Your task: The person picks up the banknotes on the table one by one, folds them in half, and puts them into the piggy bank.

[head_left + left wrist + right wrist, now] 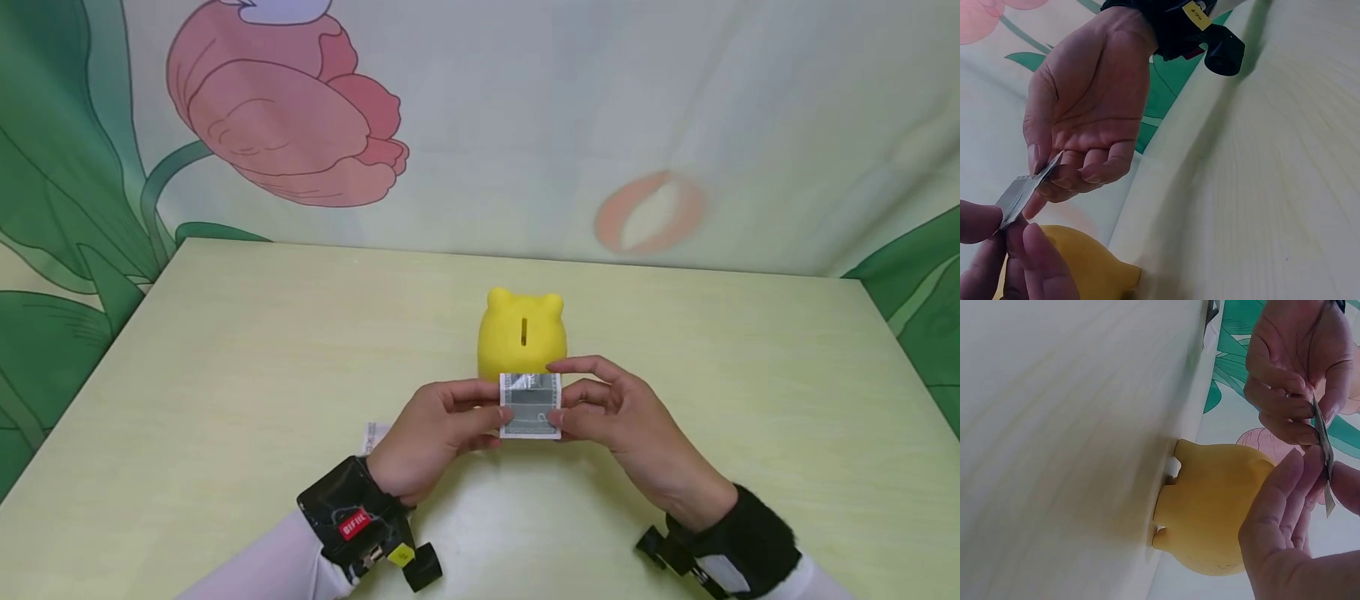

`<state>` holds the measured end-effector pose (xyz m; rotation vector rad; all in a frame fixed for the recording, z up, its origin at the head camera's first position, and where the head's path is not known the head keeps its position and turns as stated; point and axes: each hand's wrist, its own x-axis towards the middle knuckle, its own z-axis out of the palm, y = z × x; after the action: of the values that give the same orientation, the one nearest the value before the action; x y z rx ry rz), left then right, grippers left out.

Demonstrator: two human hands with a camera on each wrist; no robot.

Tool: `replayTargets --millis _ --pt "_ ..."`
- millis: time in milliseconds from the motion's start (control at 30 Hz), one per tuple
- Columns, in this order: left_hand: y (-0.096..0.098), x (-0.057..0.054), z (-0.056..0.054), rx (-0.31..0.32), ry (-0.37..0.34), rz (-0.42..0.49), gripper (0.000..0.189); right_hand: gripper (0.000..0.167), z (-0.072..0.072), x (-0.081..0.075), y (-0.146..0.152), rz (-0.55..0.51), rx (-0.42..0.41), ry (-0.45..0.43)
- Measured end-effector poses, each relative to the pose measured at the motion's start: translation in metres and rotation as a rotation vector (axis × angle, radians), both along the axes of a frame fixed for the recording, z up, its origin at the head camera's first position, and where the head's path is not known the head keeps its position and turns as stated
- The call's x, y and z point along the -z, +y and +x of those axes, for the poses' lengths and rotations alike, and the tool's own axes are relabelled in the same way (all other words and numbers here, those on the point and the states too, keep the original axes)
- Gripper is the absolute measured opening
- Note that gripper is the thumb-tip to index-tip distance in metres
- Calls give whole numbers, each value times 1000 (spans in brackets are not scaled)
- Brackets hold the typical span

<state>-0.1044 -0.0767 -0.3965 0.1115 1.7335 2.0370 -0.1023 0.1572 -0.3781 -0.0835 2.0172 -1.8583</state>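
Observation:
Both hands hold a small folded banknote (530,406), grey with a white border, in front of a yellow piggy bank (495,346). My left hand (438,429) pinches its left edge, thumb on the near face and fingers behind. On the opposite edge, my right hand (626,412) grips with its thumb and fingers, the index finger extended along the top towards the bank. In the left wrist view the banknote (1022,190) appears thin and tilted between the fingertips. The bank's slot faces up, and the note overlaps its lower front in the head view.
Partly hidden behind my left hand, another piece of printed paper (375,435) lies on the pale wooden table (300,333). A curtain (487,125) with printed flowers and leaves hangs behind the table's back edge. Each wrist wears a black strap with a camera.

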Motion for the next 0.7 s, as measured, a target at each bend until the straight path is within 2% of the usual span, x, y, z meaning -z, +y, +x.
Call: replayTargets --millis 267,467,700 --pt "1 0 -2 -5 -18 18 37 42 -1 -1 0 0 7 10" --pt "0 -1 -2 -13 -11 31 36 38 -2 -2 2 3 18 36" --pt "0 -2 -2 -23 -8 49 36 34 -3 -4 5 1 24 23"
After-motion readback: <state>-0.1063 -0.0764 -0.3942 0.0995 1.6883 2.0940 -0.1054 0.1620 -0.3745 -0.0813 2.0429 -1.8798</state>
